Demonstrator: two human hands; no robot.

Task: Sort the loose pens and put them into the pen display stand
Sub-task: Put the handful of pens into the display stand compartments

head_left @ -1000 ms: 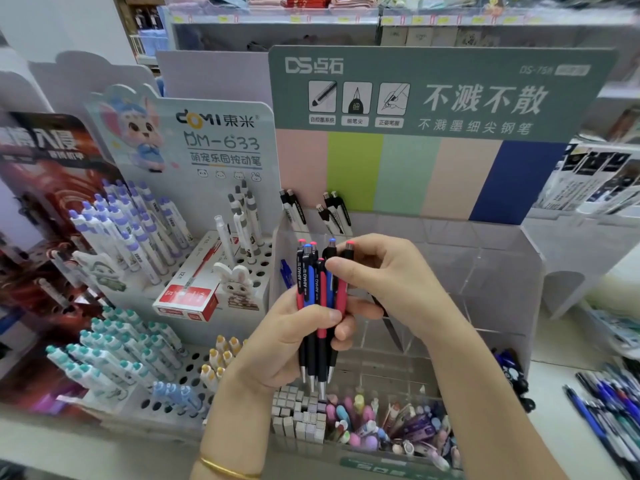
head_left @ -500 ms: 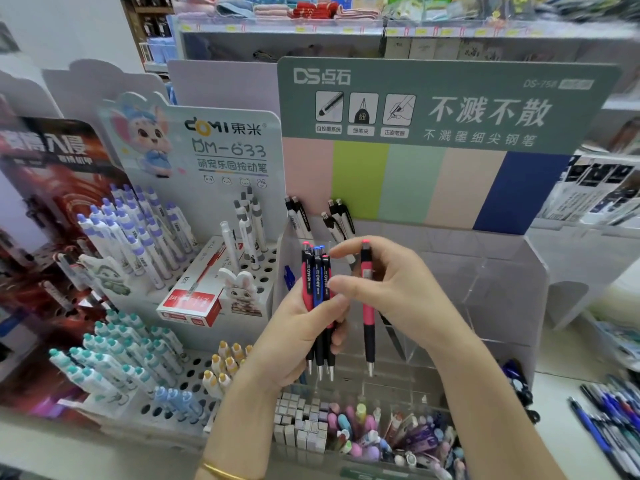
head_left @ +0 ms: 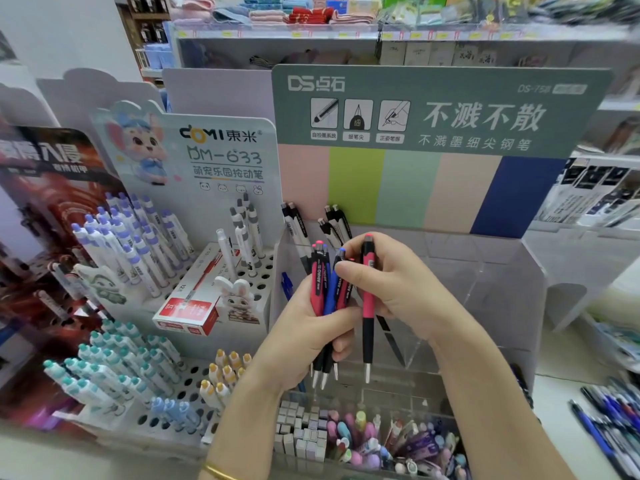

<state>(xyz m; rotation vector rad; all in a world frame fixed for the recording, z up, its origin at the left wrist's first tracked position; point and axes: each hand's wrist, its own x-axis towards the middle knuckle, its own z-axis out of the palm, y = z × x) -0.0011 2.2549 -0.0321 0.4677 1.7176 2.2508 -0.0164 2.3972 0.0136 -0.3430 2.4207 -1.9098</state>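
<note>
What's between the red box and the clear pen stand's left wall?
A small rabbit figurine, standing on the white holed tray beside the red box and just short of the clear pen stand. Head view shows it.

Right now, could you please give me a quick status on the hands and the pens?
Left hand grips pen bundle, tips down. Right hand pinches one red pen, upright, apart from bundle. Clear stand just behind; nothing seen blocking it.

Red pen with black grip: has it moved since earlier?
Yes. The right hand drew the red pen rightward from the left hand's pen bundle, against the green sign.
</note>
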